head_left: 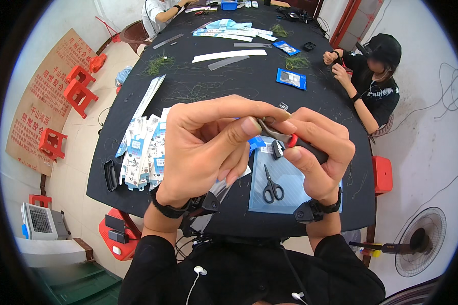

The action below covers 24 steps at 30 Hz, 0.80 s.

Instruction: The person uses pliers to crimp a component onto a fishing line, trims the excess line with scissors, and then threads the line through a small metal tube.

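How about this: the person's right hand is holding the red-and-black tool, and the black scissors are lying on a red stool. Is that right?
Not quite: the scissors' place is wrong. The head view shows the black scissors lying on the light blue mat. The person's right hand is holding the red-and-black tool.

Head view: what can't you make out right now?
All in head view:
Metal tool: grip partly behind right hand.
Anything pinched at its tip: too small, among left hand's fingertips.
Blue packet: partly behind left hand.
White-shirted co-worker: head beyond top edge.
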Available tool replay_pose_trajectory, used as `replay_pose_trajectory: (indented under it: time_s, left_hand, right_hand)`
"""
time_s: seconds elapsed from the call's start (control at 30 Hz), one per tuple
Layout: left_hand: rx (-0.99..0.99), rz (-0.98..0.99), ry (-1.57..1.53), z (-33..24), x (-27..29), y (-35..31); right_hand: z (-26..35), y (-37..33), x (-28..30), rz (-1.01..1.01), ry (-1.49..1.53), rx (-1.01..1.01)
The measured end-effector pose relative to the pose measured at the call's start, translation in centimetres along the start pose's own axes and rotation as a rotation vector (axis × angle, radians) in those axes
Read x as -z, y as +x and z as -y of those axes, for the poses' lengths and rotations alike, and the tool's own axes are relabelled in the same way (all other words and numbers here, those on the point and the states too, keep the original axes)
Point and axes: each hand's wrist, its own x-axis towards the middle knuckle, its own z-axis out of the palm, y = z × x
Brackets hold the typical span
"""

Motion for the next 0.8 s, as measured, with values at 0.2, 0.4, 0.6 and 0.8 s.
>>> replay_pose_trajectory:
  time_s: [0.2,0.4,0.6,0.8]
  left_hand:
    - [0.012,0.026,-0.137,0.2,-0.3,-0.4]
    - [0.057,0.068,-0.219,0.1,-0.1,-0.3]
    - [0.129,0.093,-0.343,0.1,0.2,-0.2]
    - [0.19,0.091,-0.395,-0.3,0.2,-0.3]
  right_hand:
    - [-0.2,0.3,0.2,0.041,0.004,0.013]
    - [-0.6,0.4,-0.4,0.0,-0.016,0.09]
    - [-0.6,0.2,-0.8,-0.043,-0.076,0.129]
    - [-0.4,-0.3,-1.3,-0.094,-0.212,0.159]
